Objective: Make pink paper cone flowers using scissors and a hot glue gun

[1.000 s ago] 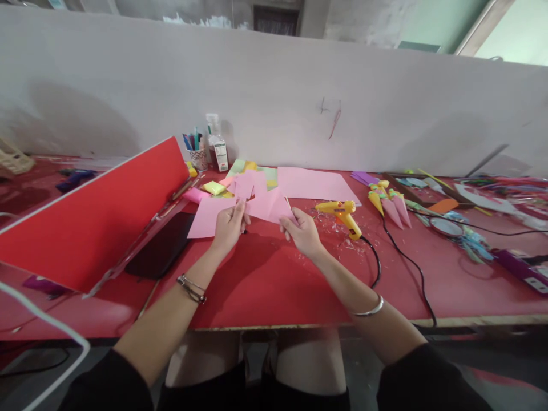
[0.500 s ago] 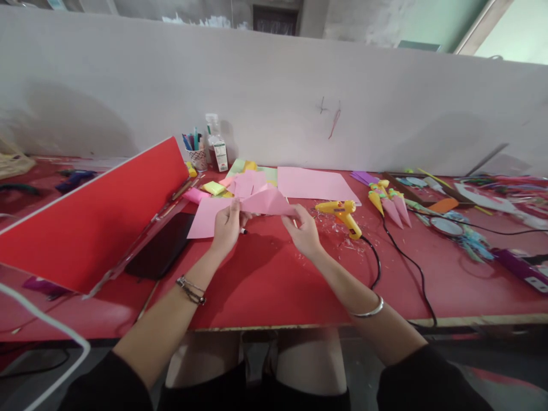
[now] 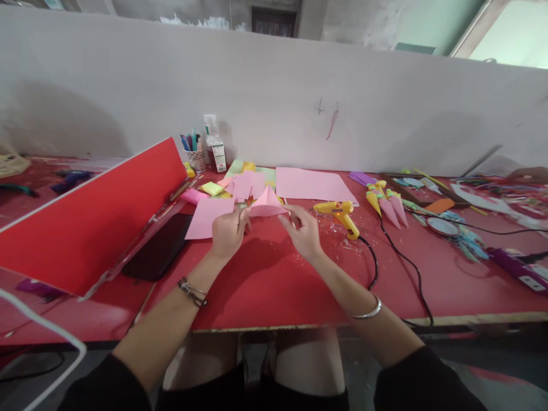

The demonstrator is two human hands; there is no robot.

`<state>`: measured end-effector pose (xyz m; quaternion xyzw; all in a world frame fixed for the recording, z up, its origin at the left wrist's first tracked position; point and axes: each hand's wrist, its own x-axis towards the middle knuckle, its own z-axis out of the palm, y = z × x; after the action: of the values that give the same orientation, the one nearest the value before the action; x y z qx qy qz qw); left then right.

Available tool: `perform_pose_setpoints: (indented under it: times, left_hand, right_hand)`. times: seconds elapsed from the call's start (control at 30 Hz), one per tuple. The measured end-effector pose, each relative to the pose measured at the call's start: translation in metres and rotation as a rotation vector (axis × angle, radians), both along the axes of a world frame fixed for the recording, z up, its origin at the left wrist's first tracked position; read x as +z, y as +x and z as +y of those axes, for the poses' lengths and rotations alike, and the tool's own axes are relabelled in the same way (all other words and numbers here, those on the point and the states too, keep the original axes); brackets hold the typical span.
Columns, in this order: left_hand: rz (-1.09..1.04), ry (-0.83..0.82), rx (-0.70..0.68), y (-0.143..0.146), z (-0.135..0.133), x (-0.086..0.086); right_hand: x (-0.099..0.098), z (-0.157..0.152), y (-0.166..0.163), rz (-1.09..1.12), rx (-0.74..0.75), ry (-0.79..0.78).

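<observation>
A piece of pink paper (image 3: 268, 204), bent up into a peaked shape, is held above the red table (image 3: 274, 285) between my two hands. My left hand (image 3: 230, 230) pinches its left corner between thumb and fingers. At the right corner, my right hand (image 3: 303, 228) grips the edge with its fingertips. Flat pink sheets lie around it: one sheet (image 3: 206, 218) beside my left hand and a larger sheet (image 3: 314, 184) behind my right. To the right of my right hand rests a yellow glue gun (image 3: 338, 214) on its side.
A red board (image 3: 98, 211) leans over a dark flat device (image 3: 158, 248) at left. Behind stand a pen cup (image 3: 196, 159) and a bottle (image 3: 217, 151). Pink and yellow paper cones (image 3: 391, 206), black cords (image 3: 406, 260) and a purple power strip (image 3: 520, 271) lie at right.
The pink paper has been turned and bent so that a point now stands up in its middle. My left hand has shifted slightly; both hands still hold the paper.
</observation>
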<state>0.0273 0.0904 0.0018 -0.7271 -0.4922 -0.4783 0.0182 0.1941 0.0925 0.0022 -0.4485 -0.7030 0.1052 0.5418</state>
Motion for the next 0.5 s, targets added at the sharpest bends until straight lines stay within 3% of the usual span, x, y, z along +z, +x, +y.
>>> perform_pose_setpoints:
  times: [0.17, 0.27, 0.37, 0.5]
  left_hand:
    - [0.016, 0.031, -0.016, -0.0005, -0.0010, -0.0007]
    - [-0.055, 0.026, -0.147, -0.0010, -0.0010, -0.0040]
    - [-0.272, -0.014, -0.288, 0.0012, -0.0001, -0.0063]
    - [-0.584, -0.243, -0.345, 0.0058, 0.0032, -0.0043]
  right_hand:
    - [-0.0007, -0.0037, -0.0040, 0.075, 0.130, -0.126]
    - [0.0021, -0.0058, -0.0062, 0.143, 0.192, -0.111]
    - [0.0054, -0.0066, -0.0071, 0.225, 0.211, -0.101]
    - [0.0070, -0.0066, -0.0070, 0.317, 0.256, -0.210]
